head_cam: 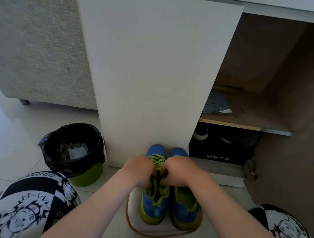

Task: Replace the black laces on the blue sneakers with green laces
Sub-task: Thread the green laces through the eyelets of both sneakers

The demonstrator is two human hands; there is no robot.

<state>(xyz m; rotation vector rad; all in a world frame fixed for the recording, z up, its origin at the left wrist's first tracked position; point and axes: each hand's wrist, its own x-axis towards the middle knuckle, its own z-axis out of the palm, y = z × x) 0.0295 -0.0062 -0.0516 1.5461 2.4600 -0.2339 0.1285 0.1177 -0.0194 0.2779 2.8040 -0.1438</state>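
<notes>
Head view, looking down from a crouch. Far left: a pale fabric sofa (pixel 35 40) on a short metal leg, with light floor tiles beneath it. Next over, a green bin (pixel 87 175) with a black liner, some paper scraps inside, standing just beside the white cabinet door (pixel 151 70). A knee in black-and-white cartoon-print trousers (pixel 29 206) shows at the lower left.

Centre: the left hand (pixel 138 169) is over the left sneaker (pixel 153 205), fingers curled in tight and pinching the black lace (pixel 155 182) at mid-tongue. The green lace (pixel 158 161) is already criss-crossed through the eyelets toward the toe — the black strand hangs loose into the shoe opening below the knuckles. The right hand (pixel 178 171) is knuckle to knuckle with the left, fingers likewise curled, pinching the same dark strand.

The right sneaker (pixel 184 207) touches the left one, and its lacing is hidden under the right wrist. Both are blue with lime lining, toes toward the cabinet, heels on a white mat (pixel 134 224) with a brown edge.

Right: the open cabinet — a black shoebox (pixel 220 153) on its floor and papers (pixel 217 103) on the shelf above.
</notes>
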